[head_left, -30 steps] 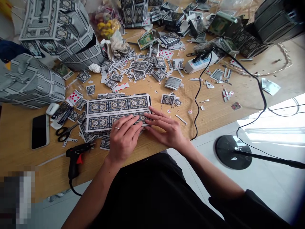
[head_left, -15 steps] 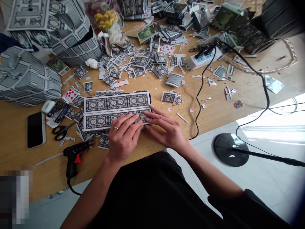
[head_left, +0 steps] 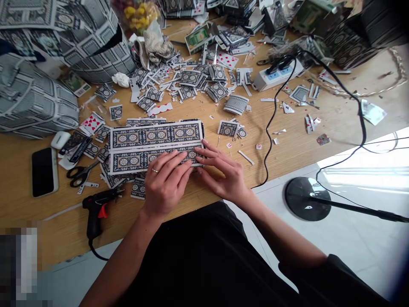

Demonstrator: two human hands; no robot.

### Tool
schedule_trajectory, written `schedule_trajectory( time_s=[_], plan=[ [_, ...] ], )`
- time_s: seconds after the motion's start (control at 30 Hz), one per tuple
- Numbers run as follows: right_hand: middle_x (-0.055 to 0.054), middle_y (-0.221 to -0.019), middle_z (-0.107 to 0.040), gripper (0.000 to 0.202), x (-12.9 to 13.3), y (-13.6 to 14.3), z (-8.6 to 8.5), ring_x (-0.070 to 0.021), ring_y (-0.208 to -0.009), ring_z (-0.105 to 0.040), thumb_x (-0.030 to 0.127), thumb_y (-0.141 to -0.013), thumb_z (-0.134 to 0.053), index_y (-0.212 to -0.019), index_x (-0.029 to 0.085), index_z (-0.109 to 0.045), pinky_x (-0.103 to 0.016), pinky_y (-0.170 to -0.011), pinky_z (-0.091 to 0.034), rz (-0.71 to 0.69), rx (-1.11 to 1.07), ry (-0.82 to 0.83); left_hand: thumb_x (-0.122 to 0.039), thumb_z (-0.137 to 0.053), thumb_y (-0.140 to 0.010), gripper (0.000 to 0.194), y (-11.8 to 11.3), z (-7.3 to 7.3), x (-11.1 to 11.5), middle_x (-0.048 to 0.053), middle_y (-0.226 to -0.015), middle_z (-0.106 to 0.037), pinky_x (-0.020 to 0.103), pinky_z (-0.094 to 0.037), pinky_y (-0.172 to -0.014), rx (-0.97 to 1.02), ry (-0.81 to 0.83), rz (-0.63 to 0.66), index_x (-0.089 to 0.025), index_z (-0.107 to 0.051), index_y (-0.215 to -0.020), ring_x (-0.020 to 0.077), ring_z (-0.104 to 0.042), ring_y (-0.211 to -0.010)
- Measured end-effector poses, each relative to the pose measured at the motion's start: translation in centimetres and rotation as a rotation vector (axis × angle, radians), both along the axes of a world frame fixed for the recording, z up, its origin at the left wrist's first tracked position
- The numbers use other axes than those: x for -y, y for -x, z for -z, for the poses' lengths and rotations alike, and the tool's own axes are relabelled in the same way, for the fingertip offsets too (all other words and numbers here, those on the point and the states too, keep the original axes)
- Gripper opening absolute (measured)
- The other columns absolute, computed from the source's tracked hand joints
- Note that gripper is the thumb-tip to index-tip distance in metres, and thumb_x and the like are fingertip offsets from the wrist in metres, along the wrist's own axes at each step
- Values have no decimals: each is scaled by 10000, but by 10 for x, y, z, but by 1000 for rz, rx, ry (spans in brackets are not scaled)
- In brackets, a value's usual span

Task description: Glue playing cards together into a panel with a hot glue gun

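Observation:
A flat panel of joined playing cards (head_left: 128,138), patterned backs up in two rows, lies on the table over other card pieces. My left hand (head_left: 166,175), with a ring on one finger, rests flat on the panel's near row, fingers stretched out. At the panel's right end is my right hand (head_left: 222,168); its fingers are extended over the near right corner and the thumb sits lower, by the near edge. Left of the panel are black scissors (head_left: 78,174). A black glue gun (head_left: 97,209) with a red trigger lies nearer the table's edge.
A phone (head_left: 44,172) and a white earbud case (head_left: 60,140) lie at the left. Woven card bags (head_left: 38,98) stand behind them. Cut card scraps (head_left: 188,79) cover the middle back. A power strip (head_left: 277,76) trails a black cable. A round black stand base (head_left: 306,198) is on the floor.
The view has shifted slightly, moving objects at the left edge a little further left. Both hands keep nearly the same place on the card panel.

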State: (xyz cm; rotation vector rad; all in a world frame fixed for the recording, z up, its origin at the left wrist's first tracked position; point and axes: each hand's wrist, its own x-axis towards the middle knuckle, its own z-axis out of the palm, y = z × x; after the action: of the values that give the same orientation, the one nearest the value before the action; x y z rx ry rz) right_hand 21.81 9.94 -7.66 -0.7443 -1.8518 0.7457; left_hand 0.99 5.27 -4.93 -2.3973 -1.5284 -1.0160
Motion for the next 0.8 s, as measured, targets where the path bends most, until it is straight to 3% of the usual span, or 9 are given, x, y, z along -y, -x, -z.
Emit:
schedule_trajectory(
  time_s=[0.8],
  plan=[
    [-79,-1470,-753,359,0,0,5,-328,-1510,-612,126,-976,-748,-1304,271,-749,-593,-1269,-548,-11,-38,12,-123,-797,-943,354,-1,0,1,90,-1319,-817,471,-581,-1176,4,7,-3,-223,-742,-1278,274,-753,-1291]
  ],
)
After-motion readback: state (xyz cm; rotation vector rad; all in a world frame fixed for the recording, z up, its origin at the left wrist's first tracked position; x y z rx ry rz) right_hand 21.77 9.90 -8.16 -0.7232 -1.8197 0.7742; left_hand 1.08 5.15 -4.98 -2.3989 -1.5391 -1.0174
